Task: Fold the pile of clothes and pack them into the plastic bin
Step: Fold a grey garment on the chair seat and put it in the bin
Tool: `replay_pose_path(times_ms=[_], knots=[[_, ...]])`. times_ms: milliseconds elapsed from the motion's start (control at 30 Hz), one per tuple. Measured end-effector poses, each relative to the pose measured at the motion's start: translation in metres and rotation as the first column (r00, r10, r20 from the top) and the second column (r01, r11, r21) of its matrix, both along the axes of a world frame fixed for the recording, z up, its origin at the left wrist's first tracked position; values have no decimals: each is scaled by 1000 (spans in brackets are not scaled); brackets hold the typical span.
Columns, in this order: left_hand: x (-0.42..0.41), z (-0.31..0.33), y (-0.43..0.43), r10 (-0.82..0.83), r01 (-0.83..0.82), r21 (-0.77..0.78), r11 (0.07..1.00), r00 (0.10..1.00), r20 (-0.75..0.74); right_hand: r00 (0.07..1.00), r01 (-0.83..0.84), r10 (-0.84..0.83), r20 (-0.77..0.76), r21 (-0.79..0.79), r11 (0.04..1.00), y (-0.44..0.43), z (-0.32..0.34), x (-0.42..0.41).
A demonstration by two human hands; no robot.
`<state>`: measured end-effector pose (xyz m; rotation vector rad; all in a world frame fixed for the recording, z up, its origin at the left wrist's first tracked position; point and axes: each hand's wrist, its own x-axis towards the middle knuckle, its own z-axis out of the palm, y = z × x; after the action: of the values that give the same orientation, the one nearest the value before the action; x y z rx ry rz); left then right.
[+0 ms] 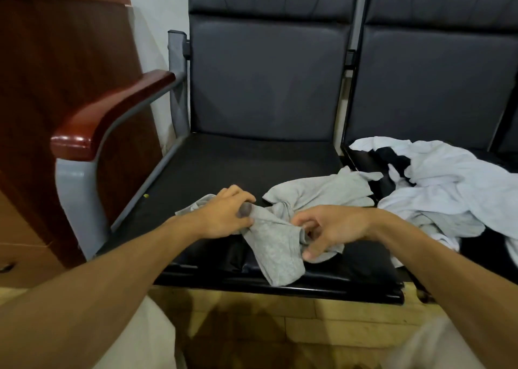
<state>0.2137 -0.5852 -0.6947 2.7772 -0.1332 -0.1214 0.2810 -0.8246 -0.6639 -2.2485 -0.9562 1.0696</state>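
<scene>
Holding firm, the left grip (pixel 224 214) has its fingers curled round a bunched end of the gray garment (pixel 280 245) in the head view. The right grip (pixel 330 228) hooks fingers and thumb into the same cloth just beside it, so both are holding and neither is wide. The garment lies crumpled on the black chair seat (pixel 224 167). Its long run heads from the left grip away and rightward toward the pile of clothes (pixel 448 178) on the next seat, and one flap droops over the front edge. The spread should go sideways, I'd say, with the right grip nearer that far end (the plastic bin is nowhere in shot). The fold itself looks not yet begun.
</scene>
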Motion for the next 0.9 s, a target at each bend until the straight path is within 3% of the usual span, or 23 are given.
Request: replay_pose_path(times_ms=[67,133,267,367,433,500,567,600,700,900], knots=[[-1,-3,5,-31,33,69,997,999,-35,981,-88,97,166,-63,994,2,-8,-5],[-2,-4,8,-62,62,71,996,998,-1,974,-124,130,188,-46,991,5,-6,-10],[-5,7,9,-26,33,-50,998,991,128,967,-250,253,38,-76,965,7,5,-20],[-16,17,10,34,-42,-311,949,999,-32,941,-317,302,-155,-86,944,9,16,-26],[-25,21,11,21,-63,-354,933,992,-124,980,-164,152,-129,-88,983,10,18,-24],[-30,23,14,38,-92,-387,918,989,-144,991,71,-62,120,-73,995,9,13,-15],[-33,23,21,115,-137,-370,919,990,-82,889,229,-184,420,-57,972,6,4,-4],[-32,22,26,162,-164,-314,935,986,-34,842,279,-219,493,-51,959,4,0,0],[-28,13,42,258,-253,-138,958,966,17,805,376,-306,508,-38,926,6,-9,5],[-14,1,54,469,-474,-1,880,871,-143,784,406,-338,521,-17,914,38,-25,2]])
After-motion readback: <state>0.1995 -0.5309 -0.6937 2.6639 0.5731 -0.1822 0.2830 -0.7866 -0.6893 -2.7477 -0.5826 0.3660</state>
